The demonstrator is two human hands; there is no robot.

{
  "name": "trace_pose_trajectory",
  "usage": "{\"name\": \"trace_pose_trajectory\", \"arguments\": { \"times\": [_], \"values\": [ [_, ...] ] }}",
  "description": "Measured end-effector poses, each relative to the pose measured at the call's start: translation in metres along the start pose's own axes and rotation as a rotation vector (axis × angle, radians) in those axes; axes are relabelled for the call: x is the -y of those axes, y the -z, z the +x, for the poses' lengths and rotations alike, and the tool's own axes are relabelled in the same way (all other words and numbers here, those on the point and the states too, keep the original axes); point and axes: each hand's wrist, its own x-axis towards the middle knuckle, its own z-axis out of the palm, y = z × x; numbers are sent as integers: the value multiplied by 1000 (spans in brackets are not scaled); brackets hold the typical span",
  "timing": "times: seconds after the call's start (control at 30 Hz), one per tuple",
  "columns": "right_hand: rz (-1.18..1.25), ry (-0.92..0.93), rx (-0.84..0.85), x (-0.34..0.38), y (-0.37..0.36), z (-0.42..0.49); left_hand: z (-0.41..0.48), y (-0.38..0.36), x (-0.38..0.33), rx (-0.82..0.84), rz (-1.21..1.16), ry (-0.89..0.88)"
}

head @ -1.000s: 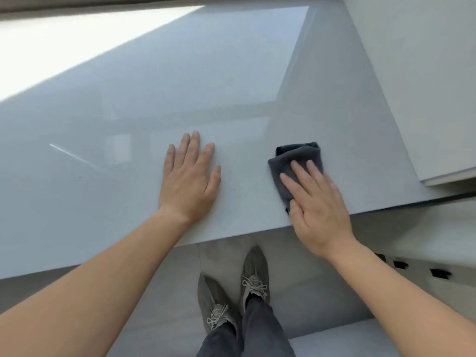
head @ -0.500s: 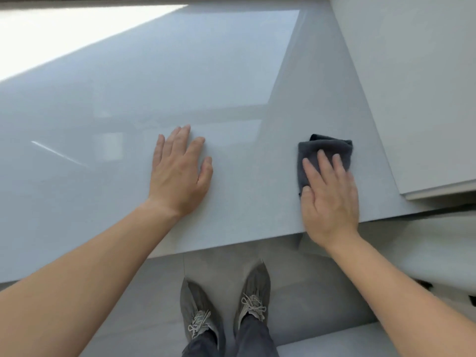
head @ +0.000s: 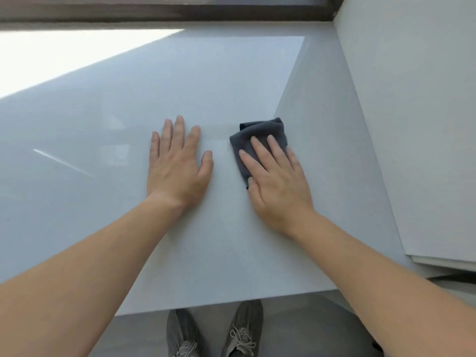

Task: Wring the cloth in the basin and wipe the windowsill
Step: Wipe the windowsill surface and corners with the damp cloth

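Glossy grey windowsill point(head: 231, 81), sunlit patch far left. One folded dark cloth point(head: 260, 134) on sill, right of centre. Two hands: left hand point(head: 177, 168) flat on bare sill, fingers straight; right hand point(head: 277, 184) pressing cloth under straight fingers. Two shoes point(head: 243, 328) below. Since half-second earlier: cloth and right hand shifted toward left hand.

We find ourselves indoors, most likely in a home, standing at a deep window bay. A dark window frame point(head: 180, 11) runs across twelve o'clock. Below it spreads a broad, glossy pale windowsill point(head: 180, 94) with a patch of sunlight point(head: 59, 57) at ten o'clock. A plain white wall point(head: 412, 124) closes three o'clock, and grey floor point(head: 304, 328) shows at six.
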Motion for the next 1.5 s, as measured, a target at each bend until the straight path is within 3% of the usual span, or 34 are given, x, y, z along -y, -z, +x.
{"name": "trace_pose_trajectory", "arguments": {
  "times": [0.07, 0.2, 0.27, 0.4, 0.47, 0.6, 0.67, 0.83, 0.9, 1.0, 1.07, 1.23, 1.3, 1.4, 1.43, 1.5],
  "values": [
    [19, 64, 43, -18, 8, 8, 0, 2, 0, 0, 9, 5],
    [20, -287, -6, -59, 18, 58, -1, 3, -2, 6, 9, 12],
    [4, -338, -34, -44, 13, 73, -1, 4, -1, 6, 12, 16],
    [17, 7, 25, -15, 4, 57, 0, 5, 0, 6, 15, 15],
    [38, 60, 66, -32, 12, 67, 0, 5, 1, 11, 16, 9],
    [2, -223, 9, -61, 20, 121, 0, 3, 1, 10, 36, 2],
    [-8, -274, -10, -49, 17, 138, 1, 3, 1, 13, 48, 0],
    [16, 150, 107, -37, 17, 132, 1, 6, -1, 37, 62, -22],
    [17, 79, 90, -62, 23, 152, 5, 8, -1, 27, 32, -34],
    [-20, -250, -14, -84, 29, 193, 36, 13, -1, 0, -43, -48],
    [-29, -325, -37, -77, 27, 209, 72, 14, -5, -11, -87, -61],
    [19, 122, 72, -83, 36, 201, 143, 2, -32, 16, -59, -122],
    [13, 47, 52, -109, 44, 217, 149, -3, -35, 49, 17, -144],
    [-24, -274, -10, -126, 47, 248, 147, -4, -35, 54, 27, -148],
    [-40, -318, -18, -119, 44, 257, 147, -3, -35, 52, 23, -150],
    [-49, -235, -3, -96, 37, 263, 147, -3, -36, 55, 23, -154]
  ]
}}
